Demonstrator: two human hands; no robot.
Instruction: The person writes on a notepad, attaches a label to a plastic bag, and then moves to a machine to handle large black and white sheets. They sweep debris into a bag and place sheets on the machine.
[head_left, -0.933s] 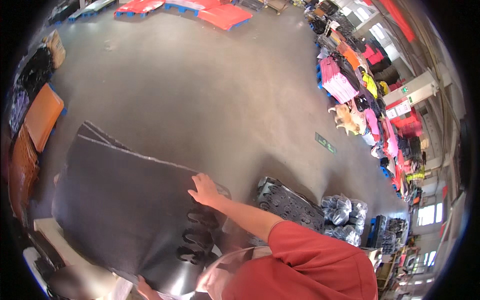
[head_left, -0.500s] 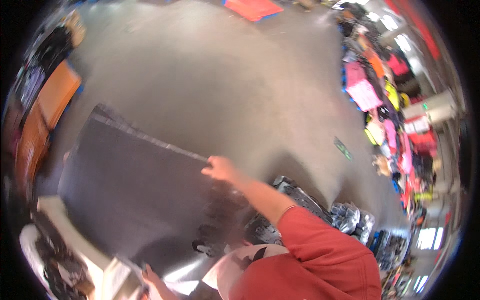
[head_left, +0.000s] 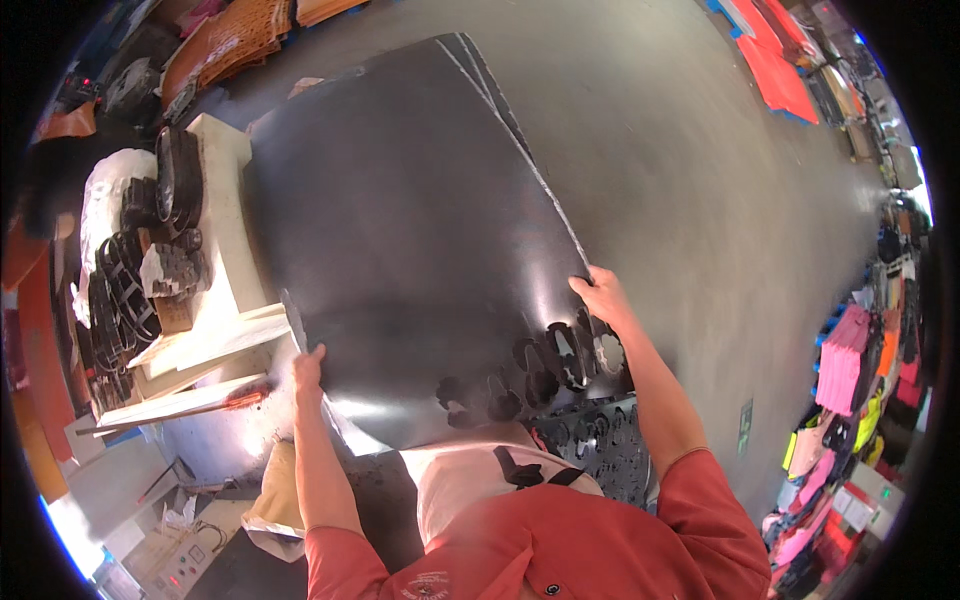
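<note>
Floor [head_left: 690, 190], grey, beyond and to the right of the right fingers. Black sheet [head_left: 390, 210], broad and flexible, spread between the two hands and reaching well past the fingers on the far side; a second layer seems to show along its far right edge. Pale table [head_left: 222, 165], beyond and left of the left fingers, close beside the sheet. Dark cut panel [head_left: 600, 445], on the near side of the right fingers. Row of cut-outs [head_left: 540, 372] in the sheet, just left of and nearer than the right fingers. Right hand [head_left: 605, 295], pinching the right edge; left hand [head_left: 308, 370], pinching the left edge; both thumbs lie on top, the other fingers largely hidden.

Handling, as judged: most weight lies beyond the fingers, so both pinches should be firm and drawn lightly apart against sagging; the cut-outs, probably the weakest zone, deserve gentle tension.
</note>
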